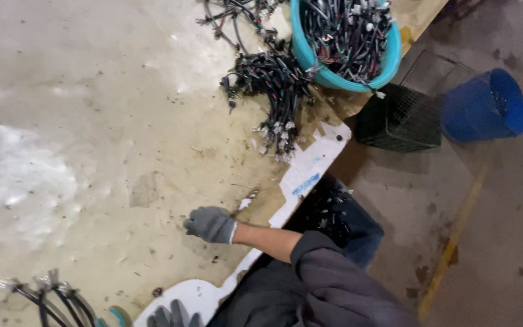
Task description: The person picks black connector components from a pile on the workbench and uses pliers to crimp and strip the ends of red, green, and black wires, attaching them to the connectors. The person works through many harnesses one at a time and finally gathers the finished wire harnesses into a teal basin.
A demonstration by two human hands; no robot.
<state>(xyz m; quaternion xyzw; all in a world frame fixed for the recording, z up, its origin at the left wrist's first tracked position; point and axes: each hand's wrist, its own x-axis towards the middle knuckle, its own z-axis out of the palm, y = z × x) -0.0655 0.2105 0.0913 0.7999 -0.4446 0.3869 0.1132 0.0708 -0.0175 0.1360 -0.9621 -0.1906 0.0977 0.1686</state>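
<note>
We see the right hand (210,224), in a grey glove, resting knuckles-up on the surface (92,121), fingers curled loosely; it grips nothing we can make out, though the palm side is hidden. The left hand (174,316), also gloved, only shows its fingertips at the bottom edge, spread upward; whether it has hold of anything we cannot tell.

Nearest wire work: a small wire bundle (46,297) with pale connectors lies at the lower left, near the left hand but apart from it. A bigger pile of black wire harnesses (273,85) sits well away at the top, just beside a teal basin (334,77) stuffed with more of the same, which hangs partly past the surface edge. Below the edge, on the floor: a dark wire basket (398,121), a blue bucket (485,106) and a dark blue bin (346,221) close to the person's body.

Risks, as we judge them: the basin looks poised near the edge, so a tug on a tangled harness could drag it off. Loose ends snag easily on gloves. The surface is littered with small scraps, so bits could get swept along with any bundle pulled across.
</note>
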